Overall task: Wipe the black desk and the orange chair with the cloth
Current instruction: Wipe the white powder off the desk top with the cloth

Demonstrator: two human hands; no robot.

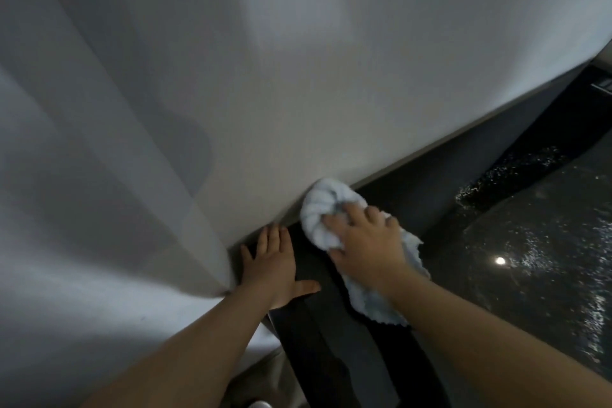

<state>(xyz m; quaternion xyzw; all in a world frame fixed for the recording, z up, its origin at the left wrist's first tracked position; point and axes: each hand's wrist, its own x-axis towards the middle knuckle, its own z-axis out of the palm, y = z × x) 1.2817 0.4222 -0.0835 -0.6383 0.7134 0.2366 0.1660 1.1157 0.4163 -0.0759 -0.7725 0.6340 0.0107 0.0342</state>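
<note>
The right hand (364, 242) is grasping the bunched pale blue cloth (326, 212) and pressing it onto the black table (530, 275) at its far edge, where the table is meeting the white wall (298, 60). The left hand (273, 262) is lying flat with fingers spread, released and holding nothing, in the table's far left corner just beside the cloth.

The risk I am seeing: a loose tail of cloth is trailing back under the right wrist, so a hard stroke could be dragging only part of it and leaving streaks. The bunched front could also be riding up against the wall and missing the seam. Speckled glints across the right side of the table may be moisture or dust; I cannot tell which.

The orange chair is not showing anywhere. The table's near and right edges are being cut off, and the lighting is dim.
</note>
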